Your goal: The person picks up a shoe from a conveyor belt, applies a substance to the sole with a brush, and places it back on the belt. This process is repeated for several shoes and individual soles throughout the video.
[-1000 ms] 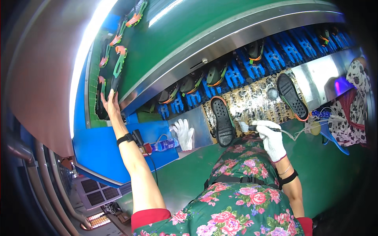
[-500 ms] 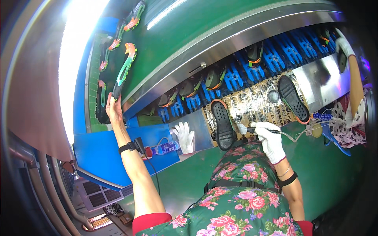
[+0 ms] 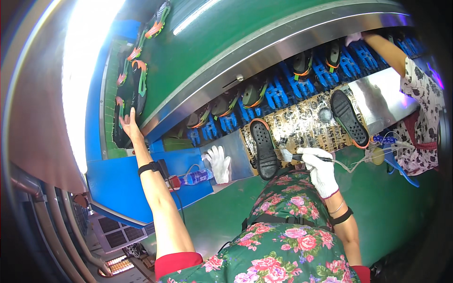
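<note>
My bare left hand (image 3: 130,125) reaches to the far left, thumb and fingers apart. Its thumb is at the near end of a shoe sole (image 3: 142,81) with green and coral edging, which lies on the green surface beside several similar soles (image 3: 121,78). In a white knitted glove, my right hand (image 3: 321,170) is closed round the dark handle of a brush (image 3: 298,157) with pale bristles. A thin clear tube runs off to the right from that handle. Left of the brush lies a black sole (image 3: 265,150) with holes and an orange rim; another black sole (image 3: 349,118) lies farther right.
Tape-covered cardboard (image 3: 302,125) lies under the black soles. Behind it, blue pronged holders (image 3: 276,94) carry several dark shoe parts. A white glove (image 3: 218,164) and a bottle (image 3: 197,177) lie at left. A co-worker's arm (image 3: 388,54) reaches in from the right.
My left hand has moved left with the coral-and-green sole, and its fingers have come apart. My right hand stays nearly still. The co-worker's hand has moved left to the blue holders, where another shoe part now shows.
</note>
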A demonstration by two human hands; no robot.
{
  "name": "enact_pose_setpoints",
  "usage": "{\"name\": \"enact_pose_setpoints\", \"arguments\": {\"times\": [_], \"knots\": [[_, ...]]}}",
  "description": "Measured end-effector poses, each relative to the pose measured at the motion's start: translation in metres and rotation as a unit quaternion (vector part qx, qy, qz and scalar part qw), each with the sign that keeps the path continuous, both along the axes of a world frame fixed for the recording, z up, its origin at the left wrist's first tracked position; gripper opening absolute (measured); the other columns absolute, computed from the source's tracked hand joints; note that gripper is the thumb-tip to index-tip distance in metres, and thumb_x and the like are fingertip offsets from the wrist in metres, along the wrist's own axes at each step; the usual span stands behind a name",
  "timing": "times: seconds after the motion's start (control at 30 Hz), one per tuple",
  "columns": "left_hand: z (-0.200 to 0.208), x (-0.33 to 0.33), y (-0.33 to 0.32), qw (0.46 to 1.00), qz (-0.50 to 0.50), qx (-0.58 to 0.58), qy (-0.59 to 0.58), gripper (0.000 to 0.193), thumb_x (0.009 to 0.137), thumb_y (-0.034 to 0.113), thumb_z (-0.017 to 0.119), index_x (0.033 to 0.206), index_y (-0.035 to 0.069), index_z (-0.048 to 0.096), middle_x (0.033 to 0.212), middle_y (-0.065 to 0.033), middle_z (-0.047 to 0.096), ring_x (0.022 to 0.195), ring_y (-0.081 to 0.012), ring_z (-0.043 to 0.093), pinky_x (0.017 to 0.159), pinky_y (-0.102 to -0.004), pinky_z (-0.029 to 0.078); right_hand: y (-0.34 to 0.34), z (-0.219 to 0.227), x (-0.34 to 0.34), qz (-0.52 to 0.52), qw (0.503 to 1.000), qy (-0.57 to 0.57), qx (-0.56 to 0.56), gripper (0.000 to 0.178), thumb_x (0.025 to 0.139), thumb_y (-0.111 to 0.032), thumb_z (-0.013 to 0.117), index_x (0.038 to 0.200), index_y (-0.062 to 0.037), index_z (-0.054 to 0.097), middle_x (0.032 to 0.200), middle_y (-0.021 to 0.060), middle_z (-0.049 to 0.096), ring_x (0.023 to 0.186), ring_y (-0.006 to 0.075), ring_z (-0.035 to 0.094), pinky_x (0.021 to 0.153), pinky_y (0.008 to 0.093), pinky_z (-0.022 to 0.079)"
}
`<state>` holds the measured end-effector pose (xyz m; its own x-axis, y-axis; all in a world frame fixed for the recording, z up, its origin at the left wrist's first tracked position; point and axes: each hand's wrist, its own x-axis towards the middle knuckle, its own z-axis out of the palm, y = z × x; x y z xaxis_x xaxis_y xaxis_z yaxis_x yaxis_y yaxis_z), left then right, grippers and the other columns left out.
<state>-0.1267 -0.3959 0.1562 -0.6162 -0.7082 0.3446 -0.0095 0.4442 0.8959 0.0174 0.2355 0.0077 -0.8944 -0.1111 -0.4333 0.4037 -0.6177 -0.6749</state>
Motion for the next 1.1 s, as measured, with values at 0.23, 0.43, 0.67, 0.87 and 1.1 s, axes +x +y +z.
{"name": "enact_pose_setpoints", "arguments": {"times": [0.23, 0.43, 0.67, 0.87, 1.1], "knots": [[0.042, -0.035, 0.051, 0.975, -0.009, -0.217, 0.053, 0.081, 0.083, 0.017, 0.085, 0.152, -0.001, 0.047, 0.150, -0.0183, 0.053, 0.142, -0.0271, 0.047, 0.116, -0.0395, 0.038, 0.011, 0.001, -0.007, -0.033, 0.999, -0.026, -0.022, 0.022, 0.086, 0.002, 0.071, 0.107, 0.0050, 0.077, 0.086, 0.0062, 0.076, 0.061, 0.0059, 0.054, 0.054, 0.0205, 0.039], [0.082, -0.130, 0.318, 0.922, -0.342, -0.133, -0.121, 0.077, 0.084, 0.036, 0.083, 0.149, 0.005, 0.054, 0.148, -0.0213, 0.055, 0.143, -0.0295, 0.048, 0.118, -0.0448, 0.035, 0.061, 0.011, -0.010, -0.044, 0.999, -0.009, 0.017, 0.021, 0.088, -0.003, 0.072, 0.107, 0.0021, 0.078, 0.081, 0.0009, 0.072, 0.061, 0.0042, 0.052, 0.054, 0.0201, 0.038], [0.079, -0.280, 0.557, 0.787, -0.545, -0.251, -0.144, 0.080, 0.085, 0.038, 0.082, 0.152, 0.007, 0.050, 0.144, -0.0192, 0.058, 0.136, -0.0271, 0.055, 0.113, -0.0433, 0.043, 0.098, 0.014, -0.015, -0.123, 0.992, 0.001, 0.002, 0.020, 0.088, -0.001, 0.074, 0.107, -0.0008, 0.079, 0.090, 0.0014, 0.076, 0.069, 0.0048, 0.059, 0.060, 0.0208, 0.044], [0.064, -0.395, 0.739, 0.783, -0.530, -0.274, -0.175, 0.127, 0.081, 0.077, 0.069, 0.167, 0.011, 0.002, 0.149, -0.0329, 0.050, 0.140, -0.0413, 0.050, 0.115, -0.0453, 0.040, 0.127, 0.003, -0.018, -0.170, 0.985, -0.019, 0.017, 0.017, 0.087, 0.000, 0.076, 0.104, 0.0018, 0.079, 0.103, 0.0079, 0.079, 0.096, 0.0131, 0.071, 0.095, 0.0277, 0.052], [0.098, -0.478, 0.758, 0.739, -0.497, -0.359, -0.278, 0.065, 0.090, 0.065, 0.069, 0.115, 0.005, 0.066, 0.112, -0.0167, 0.070, 0.104, -0.0204, 0.067, 0.085, -0.0348, 0.055, 0.137, -0.012, -0.022, -0.184, 0.983, 0.001, -0.010, 0.017, 0.087, -0.002, 0.077, 0.104, 0.0017, 0.079, 0.099, 0.0074, 0.079, 0.082, 0.0100, 0.070, 0.076, 0.0242, 0.054]]}}
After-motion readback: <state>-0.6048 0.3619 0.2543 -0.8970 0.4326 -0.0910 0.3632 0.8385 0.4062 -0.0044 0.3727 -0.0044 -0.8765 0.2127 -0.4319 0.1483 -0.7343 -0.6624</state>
